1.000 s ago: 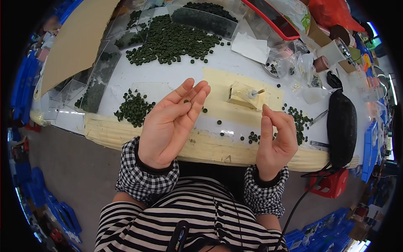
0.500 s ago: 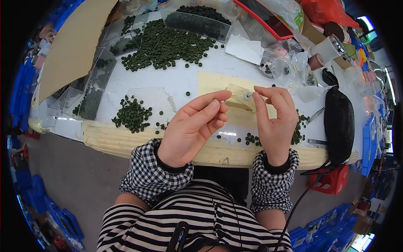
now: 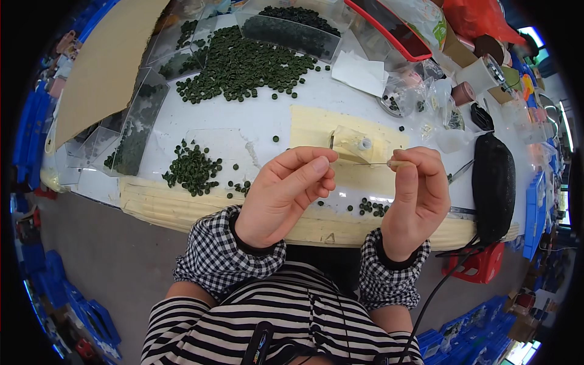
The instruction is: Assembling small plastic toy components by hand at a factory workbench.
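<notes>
Striped shirt (image 3: 267, 307) nearest, checked sleeve covers (image 3: 228, 252) above it. Both hands up over the near side of the tabletop (image 3: 261, 112), well apart from each other. Left hand (image 3: 277, 198): thumb and index finger pinched together; can't tell whether anything sits between them. Right hand (image 3: 420, 204): thumb and index finger clamped on a thin tool (image 3: 396, 163), needle-like end pointing left toward the other hand. A few dark green pieces (image 3: 365, 207) lie below, between the hands. Small pile of green pieces (image 3: 190, 170) left of the left hand. Black pouch (image 3: 494, 176) right of the right hand. Yellowish block (image 3: 348, 145) just beyond the hands, on a pale yellow sheet (image 3: 307, 125). Farther: large green pile (image 3: 243, 64), white paper (image 3: 359, 73), clear tray (image 3: 328, 48) holding dark pieces, red-edged phone (image 3: 392, 30).
</notes>
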Action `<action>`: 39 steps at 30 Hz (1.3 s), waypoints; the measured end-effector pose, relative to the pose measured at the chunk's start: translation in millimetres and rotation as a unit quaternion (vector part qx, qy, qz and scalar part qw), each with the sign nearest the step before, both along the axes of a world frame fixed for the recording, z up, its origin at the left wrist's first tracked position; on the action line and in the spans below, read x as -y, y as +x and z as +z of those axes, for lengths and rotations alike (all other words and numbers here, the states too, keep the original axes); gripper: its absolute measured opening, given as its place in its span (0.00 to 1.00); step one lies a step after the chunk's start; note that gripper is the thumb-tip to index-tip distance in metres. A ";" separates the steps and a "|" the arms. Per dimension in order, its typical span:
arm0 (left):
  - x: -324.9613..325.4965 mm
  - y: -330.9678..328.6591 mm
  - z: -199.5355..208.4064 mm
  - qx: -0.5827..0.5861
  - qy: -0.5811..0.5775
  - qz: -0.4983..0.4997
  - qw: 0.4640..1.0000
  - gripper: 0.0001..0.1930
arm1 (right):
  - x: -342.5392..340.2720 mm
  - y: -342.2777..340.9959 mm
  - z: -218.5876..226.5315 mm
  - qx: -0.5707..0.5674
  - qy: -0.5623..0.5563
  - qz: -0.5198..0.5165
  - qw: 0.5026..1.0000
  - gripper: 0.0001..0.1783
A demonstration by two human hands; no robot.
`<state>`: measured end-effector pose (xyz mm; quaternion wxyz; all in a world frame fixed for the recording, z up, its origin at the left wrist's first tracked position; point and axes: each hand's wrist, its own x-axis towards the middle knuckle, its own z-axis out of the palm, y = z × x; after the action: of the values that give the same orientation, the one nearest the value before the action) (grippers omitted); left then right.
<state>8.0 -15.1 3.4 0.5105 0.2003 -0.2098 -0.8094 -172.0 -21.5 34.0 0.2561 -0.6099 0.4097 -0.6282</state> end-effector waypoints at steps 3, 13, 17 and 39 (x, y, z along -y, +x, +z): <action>-0.2 -1.6 0.7 0.014 0.017 0.013 1.000 0.12 | 0.3 4.4 -4.5 0.029 0.026 0.027 0.999 0.06; -1.8 -3.6 0.1 0.035 0.020 0.027 0.999 0.12 | 1.7 7.6 -9.4 0.097 0.060 0.077 0.991 0.06; -2.2 -3.8 0.6 0.041 0.018 0.024 0.999 0.13 | 0.9 11.5 -6.5 0.114 0.080 0.090 0.986 0.06; -2.5 -5.2 -1.5 0.061 0.001 0.028 0.998 0.13 | 3.6 12.1 -7.0 0.076 0.059 0.031 0.995 0.05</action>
<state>2.7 -12.7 1.8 0.5190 0.2558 -0.2346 -0.7811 -159.9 -25.1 27.1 0.3415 -0.5565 0.4063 -0.6392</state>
